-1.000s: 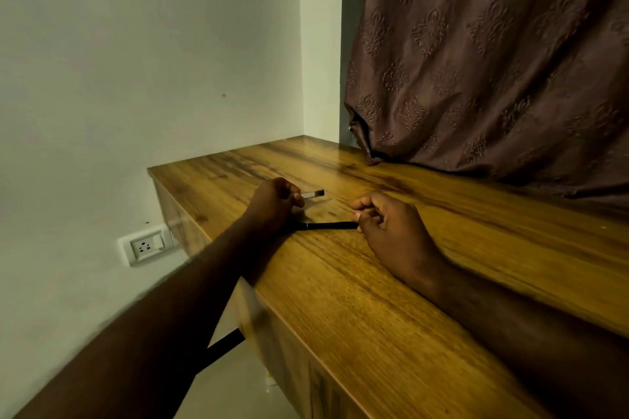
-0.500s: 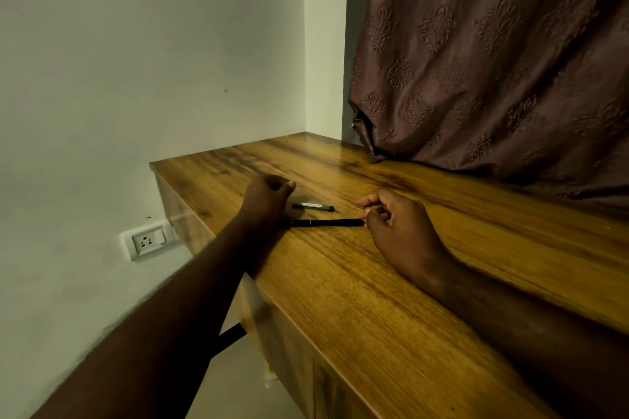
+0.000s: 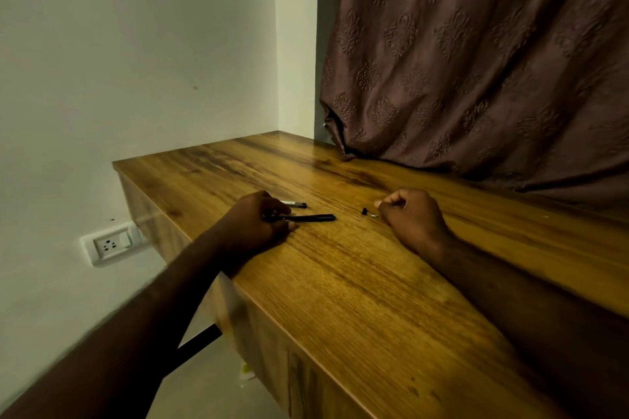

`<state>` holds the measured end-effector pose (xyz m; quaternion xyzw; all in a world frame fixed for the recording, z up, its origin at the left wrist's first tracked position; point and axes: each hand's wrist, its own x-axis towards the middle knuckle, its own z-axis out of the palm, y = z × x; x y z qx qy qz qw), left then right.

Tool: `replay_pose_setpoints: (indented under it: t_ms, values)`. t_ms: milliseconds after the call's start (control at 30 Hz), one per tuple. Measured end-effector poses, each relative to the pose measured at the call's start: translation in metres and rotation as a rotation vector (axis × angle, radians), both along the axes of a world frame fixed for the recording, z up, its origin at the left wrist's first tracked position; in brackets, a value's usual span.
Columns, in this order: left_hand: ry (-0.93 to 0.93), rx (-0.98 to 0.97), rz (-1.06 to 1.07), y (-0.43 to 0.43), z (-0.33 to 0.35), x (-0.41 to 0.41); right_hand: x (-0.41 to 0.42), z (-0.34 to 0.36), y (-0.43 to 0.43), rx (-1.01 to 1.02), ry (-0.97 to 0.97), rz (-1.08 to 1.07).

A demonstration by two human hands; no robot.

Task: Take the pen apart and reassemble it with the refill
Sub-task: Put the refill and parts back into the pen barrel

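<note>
A black pen barrel [image 3: 313,218] lies on the wooden table [image 3: 340,282], pointing right. My left hand [image 3: 255,224] grips its left end, fingers curled over it. Just behind the barrel lies a short dark piece with a pale band [image 3: 295,204], half hidden by my left fingers. Off to the right, my right hand [image 3: 412,218] is curled and pinches a small black tip piece [image 3: 366,211] by its silvery end, low over the table. A gap of bare wood separates the tip piece from the barrel.
A brown patterned curtain [image 3: 476,61] hangs onto the table's far edge. The table's left edge drops off beside a white wall with a socket [image 3: 110,245]. Its near edge runs diagonally under my forearms.
My right hand has drawn away to the right, taking the small tip piece off the barrel's end. The left hand stayed on the barrel. The short piece lies on the table behind it.
</note>
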<state>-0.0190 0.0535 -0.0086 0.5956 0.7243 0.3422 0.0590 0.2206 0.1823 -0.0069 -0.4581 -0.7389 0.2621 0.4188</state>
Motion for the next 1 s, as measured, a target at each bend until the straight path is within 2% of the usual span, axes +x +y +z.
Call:
replay_pose_setpoints:
  t_ms: [167,633,833,933,1000]
  values:
    - [0.19,0.007,-0.041,0.0,-0.001,0.0,-0.001,0.002,0.0,-0.036,-0.122,-0.03]
    - [0.253,0.023,-0.036,0.003,-0.003,-0.001,-0.008,0.001,0.002,0.036,-0.318,-0.11]
    - [0.376,0.02,-0.011,0.009,-0.002,0.006,-0.004,-0.002,0.003,0.077,-0.185,-0.087]
    - [0.367,0.009,-0.024,0.012,0.001,0.012,-0.005,0.001,-0.002,0.147,-0.129,0.048]
    - [0.304,0.072,-0.019,0.012,0.001,0.015,-0.007,0.002,-0.007,0.194,-0.142,0.106]
